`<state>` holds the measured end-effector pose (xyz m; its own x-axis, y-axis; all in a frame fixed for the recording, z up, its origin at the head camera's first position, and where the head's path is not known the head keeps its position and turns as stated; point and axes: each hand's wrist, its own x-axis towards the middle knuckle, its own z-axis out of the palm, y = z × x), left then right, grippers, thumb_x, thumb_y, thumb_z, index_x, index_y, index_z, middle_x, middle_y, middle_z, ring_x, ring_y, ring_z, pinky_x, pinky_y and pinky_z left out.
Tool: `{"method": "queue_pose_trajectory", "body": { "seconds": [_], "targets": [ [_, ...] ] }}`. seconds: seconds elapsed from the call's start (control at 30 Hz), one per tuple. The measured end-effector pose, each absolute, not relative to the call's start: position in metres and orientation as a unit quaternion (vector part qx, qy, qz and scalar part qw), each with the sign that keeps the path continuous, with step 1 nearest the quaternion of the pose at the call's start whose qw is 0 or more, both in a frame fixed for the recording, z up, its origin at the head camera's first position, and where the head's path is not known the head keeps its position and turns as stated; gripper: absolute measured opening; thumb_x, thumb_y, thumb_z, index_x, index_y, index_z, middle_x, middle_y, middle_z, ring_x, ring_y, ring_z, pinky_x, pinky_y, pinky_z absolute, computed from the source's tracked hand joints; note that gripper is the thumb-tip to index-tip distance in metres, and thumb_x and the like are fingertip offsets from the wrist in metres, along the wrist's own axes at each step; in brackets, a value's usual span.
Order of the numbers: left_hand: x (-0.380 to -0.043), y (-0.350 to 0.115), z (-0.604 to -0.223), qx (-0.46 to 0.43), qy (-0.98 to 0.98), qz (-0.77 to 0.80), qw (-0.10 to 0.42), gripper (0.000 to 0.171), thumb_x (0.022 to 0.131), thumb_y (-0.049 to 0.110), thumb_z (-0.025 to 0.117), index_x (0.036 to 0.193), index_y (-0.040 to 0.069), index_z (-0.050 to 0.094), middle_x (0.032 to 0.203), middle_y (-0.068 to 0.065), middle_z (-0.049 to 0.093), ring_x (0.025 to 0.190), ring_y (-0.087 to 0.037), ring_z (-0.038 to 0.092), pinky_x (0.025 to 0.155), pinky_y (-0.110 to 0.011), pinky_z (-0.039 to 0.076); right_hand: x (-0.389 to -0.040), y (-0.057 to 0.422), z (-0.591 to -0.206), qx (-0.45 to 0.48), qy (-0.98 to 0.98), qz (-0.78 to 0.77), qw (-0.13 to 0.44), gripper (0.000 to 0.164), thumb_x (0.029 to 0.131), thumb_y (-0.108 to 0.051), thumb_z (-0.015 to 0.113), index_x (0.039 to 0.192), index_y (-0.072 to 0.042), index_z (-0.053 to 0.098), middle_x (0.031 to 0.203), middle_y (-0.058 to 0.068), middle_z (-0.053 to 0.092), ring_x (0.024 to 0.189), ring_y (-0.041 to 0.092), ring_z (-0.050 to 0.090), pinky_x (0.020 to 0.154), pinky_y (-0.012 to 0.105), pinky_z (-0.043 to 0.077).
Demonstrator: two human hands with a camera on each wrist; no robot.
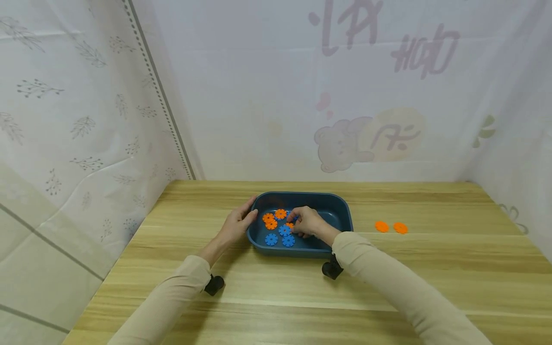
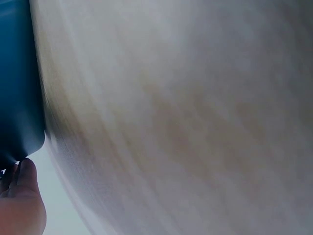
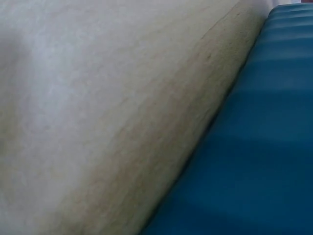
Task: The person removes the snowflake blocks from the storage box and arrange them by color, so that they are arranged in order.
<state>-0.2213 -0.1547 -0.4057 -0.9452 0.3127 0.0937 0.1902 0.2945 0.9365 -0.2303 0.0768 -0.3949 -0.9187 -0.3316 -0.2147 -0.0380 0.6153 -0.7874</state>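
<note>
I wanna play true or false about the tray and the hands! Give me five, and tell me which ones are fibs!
1. The left hand holds the tray. True.
2. The tray is upside down. False: its opening faces up.
3. The right hand reaches into the tray. True.
4. Two orange discs lie on the table, outside the tray. True.
5. Every disc in the tray is orange. False: blue discs are in there too.

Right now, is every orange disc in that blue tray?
No, two orange discs lie on the bare table, to the right of the blue tray.
</note>
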Motion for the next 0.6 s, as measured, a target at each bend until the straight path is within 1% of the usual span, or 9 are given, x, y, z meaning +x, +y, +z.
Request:
{"method": "queue_pose_trajectory", "body": {
  "seconds": [0.17,0.37,0.43,0.6],
  "targets": [
    [-0.2212,-0.1540,-0.4048,0.154,0.806,0.569,0.053,0.051,0.101,0.014,0.042,0.148,0.003,0.024,0.155,-0.017,0.018,0.137,-0.031,0.033,0.101,-0.032,0.041,-0.2268,0.0752,-0.3946,-0.095,0.889,-0.419,0.157,0.020,0.083,0.004,0.067,0.100,-0.005,0.067,0.063,0.008,0.061,0.053,0.017,0.056,0.050,0.028,0.052],
    [-0.2222,-0.1536,-0.4058,0.150,0.804,0.573,0.056,0.051,0.101,0.014,0.043,0.148,0.005,0.025,0.155,-0.016,0.019,0.137,-0.029,0.032,0.101,-0.032,0.041,-0.2251,0.0743,-0.3938,-0.097,0.892,-0.415,0.149,0.017,0.081,0.002,0.069,0.097,-0.004,0.067,0.061,0.005,0.056,0.051,0.015,0.053,0.049,0.026,0.052],
    [-0.2227,-0.1536,-0.4063,0.151,0.804,0.572,0.056,0.051,0.101,0.014,0.043,0.148,0.005,0.026,0.155,-0.015,0.019,0.138,-0.029,0.030,0.102,-0.033,0.040,-0.2250,0.0742,-0.3938,-0.097,0.893,-0.414,0.148,0.017,0.081,0.002,0.070,0.096,-0.004,0.066,0.061,0.005,0.055,0.051,0.015,0.053,0.048,0.026,0.052],
    [-0.2226,-0.1543,-0.4067,0.154,0.813,0.559,0.046,0.051,0.101,0.016,0.043,0.148,0.004,0.026,0.155,-0.016,0.019,0.141,-0.028,0.024,0.108,-0.037,0.034,-0.2253,0.0744,-0.3942,-0.089,0.893,-0.415,0.152,0.015,0.081,0.002,0.070,0.093,-0.002,0.063,0.060,0.005,0.052,0.051,0.016,0.055,0.048,0.026,0.052]
  ]
}}
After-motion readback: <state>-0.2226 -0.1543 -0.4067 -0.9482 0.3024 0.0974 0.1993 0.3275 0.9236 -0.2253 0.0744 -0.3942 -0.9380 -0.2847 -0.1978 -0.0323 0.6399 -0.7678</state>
